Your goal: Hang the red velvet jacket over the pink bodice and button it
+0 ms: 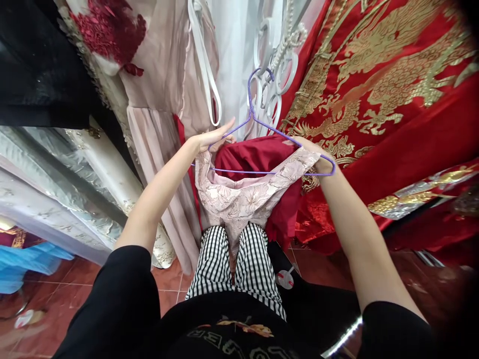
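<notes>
A pale pink dress (243, 197) with a floral pattern hangs in front of my legs, its neckline wide. The purple wire hanger (271, 128) runs across its top, hook upward. At the hanger's left end, my left hand (215, 138) has its thumb and fingers on either side of the wire, next to the left strap. My right hand (309, 146) is at the right strap, behind the wire; its fingers are mostly hidden, and it seems to grip the dress there. The hanger's right end pokes out past the strap, over my right wrist.
Dark red fabric (250, 152) hangs just behind the dress. To the right is a red garment with gold dragon embroidery (374, 75). Blush and white gowns (157, 89) hang at the left. White rings (286, 72) and pearl strings are behind the hook. Red tiles (75, 279) cover the floor.
</notes>
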Demonstrator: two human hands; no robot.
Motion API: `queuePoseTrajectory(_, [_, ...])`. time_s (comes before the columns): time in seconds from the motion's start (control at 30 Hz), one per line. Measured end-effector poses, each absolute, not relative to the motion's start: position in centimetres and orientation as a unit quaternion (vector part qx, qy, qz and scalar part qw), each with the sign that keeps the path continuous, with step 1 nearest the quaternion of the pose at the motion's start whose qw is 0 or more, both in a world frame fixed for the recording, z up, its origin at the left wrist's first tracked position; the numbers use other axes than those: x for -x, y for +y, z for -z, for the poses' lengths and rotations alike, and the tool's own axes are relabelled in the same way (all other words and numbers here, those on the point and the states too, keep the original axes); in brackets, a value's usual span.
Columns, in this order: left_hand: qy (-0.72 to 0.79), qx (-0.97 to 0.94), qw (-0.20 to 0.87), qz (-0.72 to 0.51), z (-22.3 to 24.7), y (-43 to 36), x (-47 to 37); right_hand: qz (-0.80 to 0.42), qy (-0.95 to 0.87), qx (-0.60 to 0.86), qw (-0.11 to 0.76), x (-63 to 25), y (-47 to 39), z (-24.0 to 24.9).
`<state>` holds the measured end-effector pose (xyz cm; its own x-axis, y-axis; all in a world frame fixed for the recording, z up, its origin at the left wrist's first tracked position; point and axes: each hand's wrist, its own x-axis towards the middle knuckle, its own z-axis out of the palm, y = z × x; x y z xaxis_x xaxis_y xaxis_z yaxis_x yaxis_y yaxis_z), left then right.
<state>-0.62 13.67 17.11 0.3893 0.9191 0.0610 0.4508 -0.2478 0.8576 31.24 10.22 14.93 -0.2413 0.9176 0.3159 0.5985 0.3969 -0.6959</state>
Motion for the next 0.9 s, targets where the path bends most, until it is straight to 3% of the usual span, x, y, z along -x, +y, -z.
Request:
queuePoseTrajectory(0.13, [0.46,-0.707,0.445,-0.301,-16.8,13.8,0.4,-0.273,-0.789,0.477,0.275,-33.7,10.2,-16.0])
queuePoseTrajectory(0.33, [0.459,-0.721,0.353,-0.381,-17.3,14.0,0.9,0.005,-0.779,0.471,0.414,-33.4,9.1,-17.9])
queuePoseTrajectory(0.53, [0.523,-0.765,0.069,-0.369,-17.1,12.6,4.0,0.021,-0.808,0.517,0.282,-32.3,9.0,-18.6])
queuePoseTrajectory(0.7, [0.557,-0.693,-0.135,-0.438,-16.7,10.1,7.0,0.063,-0.78,0.496,0.376,-32.9,9.1,-18.7])
queuePoseTrajectory(0.9, [0.605,-0.751,-0.135,-0.227,-16.0,8.6,11.0,0.005,-0.804,0.53,0.271,-35.2,10.9,-16.0])
